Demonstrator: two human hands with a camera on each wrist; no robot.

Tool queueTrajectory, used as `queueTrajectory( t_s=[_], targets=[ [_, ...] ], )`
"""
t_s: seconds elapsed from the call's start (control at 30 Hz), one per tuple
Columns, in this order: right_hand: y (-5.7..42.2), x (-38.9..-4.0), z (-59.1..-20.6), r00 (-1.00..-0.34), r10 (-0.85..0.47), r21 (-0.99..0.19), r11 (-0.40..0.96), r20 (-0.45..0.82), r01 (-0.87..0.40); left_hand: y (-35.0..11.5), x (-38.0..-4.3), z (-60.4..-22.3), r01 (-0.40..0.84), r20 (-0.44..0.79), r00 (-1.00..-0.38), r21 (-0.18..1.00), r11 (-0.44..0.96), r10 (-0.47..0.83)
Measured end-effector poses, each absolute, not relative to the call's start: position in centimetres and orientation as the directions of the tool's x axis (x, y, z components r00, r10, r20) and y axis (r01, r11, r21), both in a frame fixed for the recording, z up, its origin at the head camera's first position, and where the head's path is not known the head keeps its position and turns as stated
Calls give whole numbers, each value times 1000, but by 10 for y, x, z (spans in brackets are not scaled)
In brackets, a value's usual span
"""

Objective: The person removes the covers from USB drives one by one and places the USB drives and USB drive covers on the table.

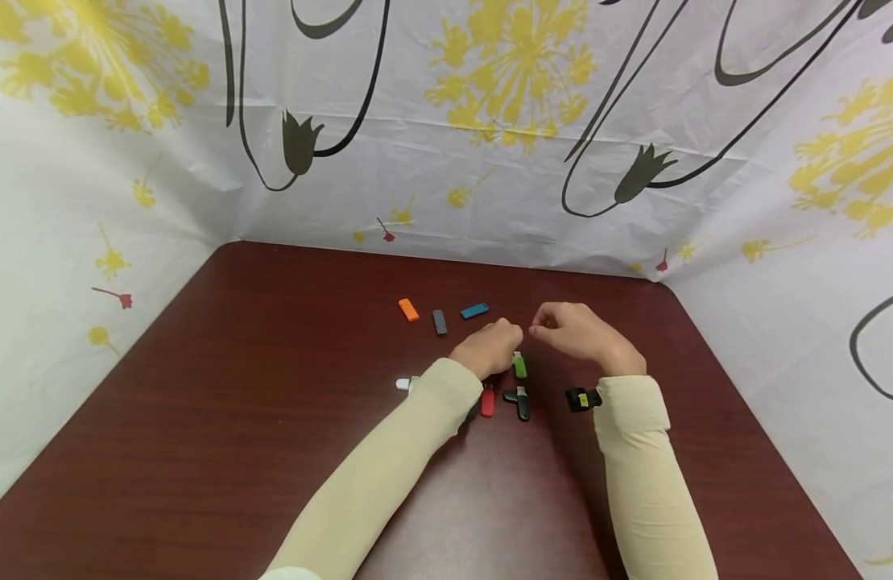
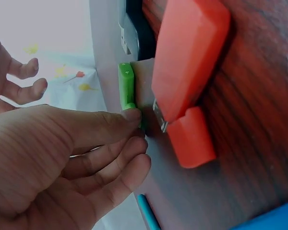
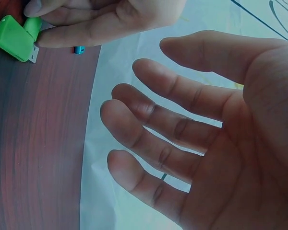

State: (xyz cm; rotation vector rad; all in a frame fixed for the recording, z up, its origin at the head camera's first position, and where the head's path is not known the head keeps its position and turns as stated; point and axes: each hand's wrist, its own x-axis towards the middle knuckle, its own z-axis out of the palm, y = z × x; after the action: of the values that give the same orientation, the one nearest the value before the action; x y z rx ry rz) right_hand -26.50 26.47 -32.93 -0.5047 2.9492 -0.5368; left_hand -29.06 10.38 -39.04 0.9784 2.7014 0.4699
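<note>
A green USB flash drive [image 1: 519,366] lies on the table with its metal plug bare. My left hand [image 1: 487,350] pinches its small green cap [image 3: 34,28] between thumb and fingers, right beside the plug. To the right, my right hand [image 3: 201,115] hovers with loosely bent fingers and nothing in them. Nearer me lie a red flash drive [image 1: 487,401] with its red cap [image 2: 192,139] off beside its plug, and a black flash drive [image 1: 522,404]. My left forearm partly hides a white piece [image 1: 403,384] and dark things near the red drive.
Farther back lie an orange flash drive [image 1: 408,310], a grey one [image 1: 440,322] and a blue one [image 1: 474,311] on the dark red wooden table [image 1: 200,387]. A patterned white cloth [image 1: 388,137] hangs behind the table and along both sides.
</note>
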Motion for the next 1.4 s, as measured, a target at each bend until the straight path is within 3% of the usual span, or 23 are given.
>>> queueTrajectory(
  t_s=[0.33,0.77,1.0,1.4],
  targets=[
    [264,-266,-328,-941,-336,-346,889,-48,-300,89,-281,-366,582,-36,-782,311,751,622],
    [260,-267,-326,-937,-349,-364,876,-26,-316,13,-281,-335,448,176,-894,417,791,413],
    [255,-270,-327,-932,-361,-385,864,-23,-325,-22,-284,-335,348,190,-937,509,787,292],
    [222,-285,-329,-932,-353,-438,826,88,-354,-27,-287,-334,338,198,-941,502,796,274]
  ],
)
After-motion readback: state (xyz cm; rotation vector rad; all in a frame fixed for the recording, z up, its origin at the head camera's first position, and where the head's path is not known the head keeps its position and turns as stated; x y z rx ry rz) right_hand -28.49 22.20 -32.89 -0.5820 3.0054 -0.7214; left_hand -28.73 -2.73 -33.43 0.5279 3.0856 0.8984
